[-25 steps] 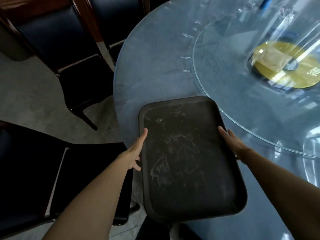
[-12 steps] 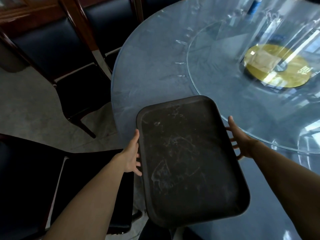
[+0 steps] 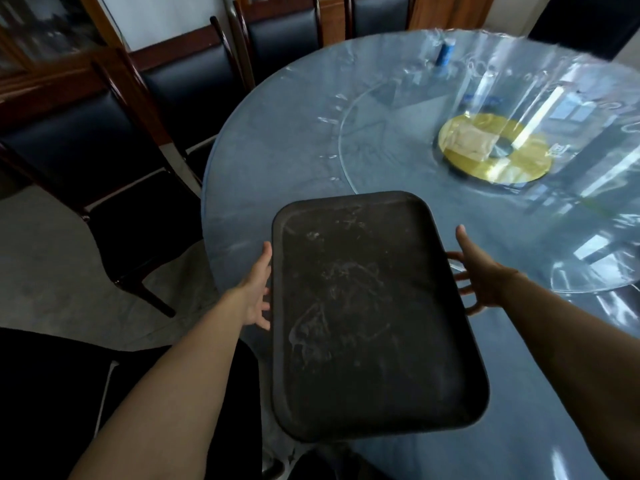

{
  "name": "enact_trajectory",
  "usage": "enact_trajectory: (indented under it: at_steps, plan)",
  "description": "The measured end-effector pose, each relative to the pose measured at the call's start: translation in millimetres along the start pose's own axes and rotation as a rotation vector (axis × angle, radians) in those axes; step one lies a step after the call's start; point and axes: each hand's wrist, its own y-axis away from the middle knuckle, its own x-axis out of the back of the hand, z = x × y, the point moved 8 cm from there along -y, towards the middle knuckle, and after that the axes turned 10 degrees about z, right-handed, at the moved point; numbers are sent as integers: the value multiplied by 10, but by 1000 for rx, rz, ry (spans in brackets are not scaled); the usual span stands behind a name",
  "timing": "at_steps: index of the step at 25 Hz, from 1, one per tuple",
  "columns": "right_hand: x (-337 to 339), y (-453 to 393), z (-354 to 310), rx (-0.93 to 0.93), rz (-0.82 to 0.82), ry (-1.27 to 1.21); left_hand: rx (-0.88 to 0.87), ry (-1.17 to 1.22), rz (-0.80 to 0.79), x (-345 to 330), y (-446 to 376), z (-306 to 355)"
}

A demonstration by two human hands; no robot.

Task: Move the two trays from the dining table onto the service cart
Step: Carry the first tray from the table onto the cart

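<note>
Head cam, tray [image 3: 363, 313] btwn hands, chairs [image 3: 114, 161] left of table [image 3: 277, 150]

tray [image 3: 367, 317] — dark, scuffed, held over near worktop [image 3: 277, 161] edge | left hand [image 3: 254, 296] grip on left rim; right hand [image 3: 479, 275] on right rim, fingers beneath | glass turntable [image 3: 398, 140] beyond — gold disc [image 3: 498, 164] at centre | dark chairs [image 3: 114, 133] left

A round blue-grey dining table [image 3: 277, 140] is carrying a glass turntable [image 3: 398, 140] with a gold centre disc [image 3: 512, 164], and a small blue container [image 3: 444, 53] is standing near the far edge.
</note>
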Motion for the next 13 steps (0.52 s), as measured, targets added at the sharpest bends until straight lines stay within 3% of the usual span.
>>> enact_trajectory:
  at_steps: [7, 13]
  plan:
    - [615, 231, 251, -43, 68, -218, -111, -250, -106, -540, 196, 655]
    - [1375, 618, 831, -70, 180, -406, -187, -408, -253, -1425, 483, 881]
